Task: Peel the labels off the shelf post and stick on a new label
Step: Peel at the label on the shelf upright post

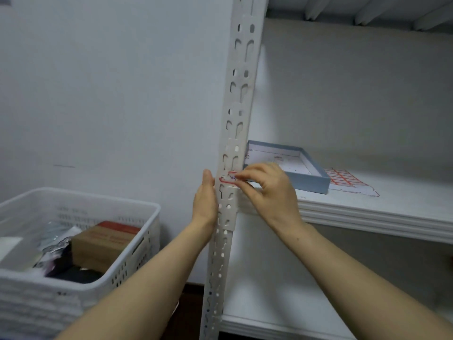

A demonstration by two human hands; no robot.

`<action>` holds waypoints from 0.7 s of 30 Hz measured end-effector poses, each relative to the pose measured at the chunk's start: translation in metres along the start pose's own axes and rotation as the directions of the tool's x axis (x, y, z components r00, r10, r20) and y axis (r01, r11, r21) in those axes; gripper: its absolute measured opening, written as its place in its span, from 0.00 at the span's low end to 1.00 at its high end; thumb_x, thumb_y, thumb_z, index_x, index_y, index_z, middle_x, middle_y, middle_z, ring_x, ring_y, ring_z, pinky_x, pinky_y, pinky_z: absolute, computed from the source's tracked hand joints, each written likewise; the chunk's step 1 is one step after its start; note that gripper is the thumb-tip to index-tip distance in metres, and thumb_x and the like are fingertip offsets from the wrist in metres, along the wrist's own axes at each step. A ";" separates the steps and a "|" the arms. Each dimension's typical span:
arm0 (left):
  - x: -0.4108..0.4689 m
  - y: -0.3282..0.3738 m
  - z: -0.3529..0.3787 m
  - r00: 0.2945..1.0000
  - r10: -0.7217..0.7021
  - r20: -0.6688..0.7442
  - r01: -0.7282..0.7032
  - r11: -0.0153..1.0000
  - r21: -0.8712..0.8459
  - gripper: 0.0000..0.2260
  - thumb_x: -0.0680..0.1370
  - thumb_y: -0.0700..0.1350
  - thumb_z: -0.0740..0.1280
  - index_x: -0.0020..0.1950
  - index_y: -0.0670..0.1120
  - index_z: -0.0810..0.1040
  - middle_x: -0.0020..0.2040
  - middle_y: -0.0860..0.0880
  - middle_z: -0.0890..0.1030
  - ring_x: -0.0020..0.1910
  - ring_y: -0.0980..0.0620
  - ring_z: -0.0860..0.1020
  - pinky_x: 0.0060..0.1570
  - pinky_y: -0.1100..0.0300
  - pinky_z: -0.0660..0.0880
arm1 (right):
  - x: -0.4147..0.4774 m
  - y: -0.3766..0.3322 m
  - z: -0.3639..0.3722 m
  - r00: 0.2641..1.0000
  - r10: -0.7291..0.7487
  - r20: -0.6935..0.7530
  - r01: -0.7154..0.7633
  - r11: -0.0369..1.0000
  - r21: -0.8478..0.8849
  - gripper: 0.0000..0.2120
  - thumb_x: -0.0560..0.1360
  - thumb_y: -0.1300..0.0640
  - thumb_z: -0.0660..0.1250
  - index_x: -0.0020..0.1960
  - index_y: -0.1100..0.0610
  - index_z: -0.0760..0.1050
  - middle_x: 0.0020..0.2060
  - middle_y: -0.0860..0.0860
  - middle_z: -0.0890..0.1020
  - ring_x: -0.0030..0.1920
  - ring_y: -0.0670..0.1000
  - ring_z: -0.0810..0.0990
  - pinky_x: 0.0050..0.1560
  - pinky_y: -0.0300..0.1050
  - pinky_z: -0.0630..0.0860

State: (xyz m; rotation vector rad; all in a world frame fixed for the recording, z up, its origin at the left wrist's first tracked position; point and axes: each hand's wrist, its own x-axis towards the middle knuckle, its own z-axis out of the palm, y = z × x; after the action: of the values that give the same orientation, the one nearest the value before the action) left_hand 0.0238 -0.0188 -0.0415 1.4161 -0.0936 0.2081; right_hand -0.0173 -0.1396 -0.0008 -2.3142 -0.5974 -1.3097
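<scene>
Fingers (247, 176) of the right hand (272, 195): curled, thumb and forefinger tips pinching the right end of the label (228, 179), that end hidden under them. Fingers of the left hand (204, 195): hidden behind the shelf post (236, 114), so no telling whether curled round it; only thumb and heel showing, laid against the post's left edge just beside the label.

One label visible, on the post's front face, level with the edge of the middle shelf (392, 197): small, white, red-bordered, blue writing too blurred to read. Post: white, angle-shaped, upright, punched with paired round holes and keyhole slots, cut off top and bottom.

On the shelf behind the right hand: one shallow blue tray (311, 184), white inside, near corner covered by the hand. Beside it, one sheet of red-bordered labels (343, 179), count unclear.

Left of the post: one white perforated plastic basket (36, 303), cut off at the frame's edge, holding one brown cardboard box (103, 244) and dark, indistinct items.
</scene>
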 end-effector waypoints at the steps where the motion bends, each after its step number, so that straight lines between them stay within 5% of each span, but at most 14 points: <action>1: 0.001 0.000 0.000 1.000 0.013 0.023 -0.015 0.998 0.068 0.28 0.80 0.62 0.45 0.58 0.48 0.79 0.57 0.45 0.81 0.58 0.47 0.77 0.64 0.51 0.70 | 0.002 0.002 0.004 0.998 -0.057 -0.031 0.055 0.996 -0.069 0.06 0.70 0.53 0.70 0.45 0.53 0.83 0.40 0.49 0.83 0.44 0.54 0.79 0.48 0.44 0.70; 4: 0.008 -0.006 0.001 0.994 0.081 0.071 -0.096 0.965 0.244 0.34 0.78 0.63 0.39 0.65 0.47 0.75 0.63 0.43 0.78 0.64 0.45 0.73 0.68 0.51 0.67 | 0.008 0.008 0.011 0.967 -0.220 -0.129 0.186 0.954 -0.236 0.04 0.70 0.53 0.71 0.43 0.53 0.83 0.38 0.49 0.82 0.43 0.53 0.77 0.55 0.47 0.66; 8: 0.012 -0.009 0.001 0.988 0.075 0.133 -0.106 0.965 0.239 0.40 0.71 0.70 0.37 0.66 0.49 0.74 0.63 0.44 0.78 0.65 0.46 0.73 0.68 0.49 0.67 | 0.016 0.010 0.014 0.917 -0.373 -0.140 0.287 0.861 -0.420 0.01 0.69 0.52 0.73 0.40 0.49 0.83 0.36 0.47 0.81 0.46 0.49 0.74 0.60 0.50 0.61; 15: 0.011 -0.014 0.001 0.988 0.110 0.106 -0.127 0.978 0.163 0.39 0.71 0.70 0.39 0.69 0.50 0.72 0.67 0.46 0.75 0.68 0.49 0.70 0.70 0.50 0.65 | 0.033 0.010 0.016 0.794 -0.608 -0.014 0.464 0.621 -0.632 0.09 0.69 0.59 0.73 0.31 0.51 0.78 0.34 0.45 0.80 0.42 0.50 0.79 0.57 0.48 0.61; 21: 0.010 -0.017 0.001 0.993 0.073 0.088 -0.086 0.985 0.151 0.44 0.65 0.75 0.39 0.69 0.51 0.71 0.68 0.47 0.74 0.69 0.50 0.69 0.70 0.51 0.64 | 0.039 0.011 0.018 0.653 -0.748 0.115 0.612 0.432 -0.663 0.10 0.70 0.66 0.63 0.33 0.55 0.71 0.45 0.49 0.76 0.51 0.50 0.72 0.55 0.46 0.63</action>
State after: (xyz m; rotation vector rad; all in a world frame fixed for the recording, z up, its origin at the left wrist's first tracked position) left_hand 0.0369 -0.0213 -0.0558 1.5776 -0.2061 0.2269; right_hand 0.0190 -0.1326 0.0230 -2.4686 -1.2901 -2.4610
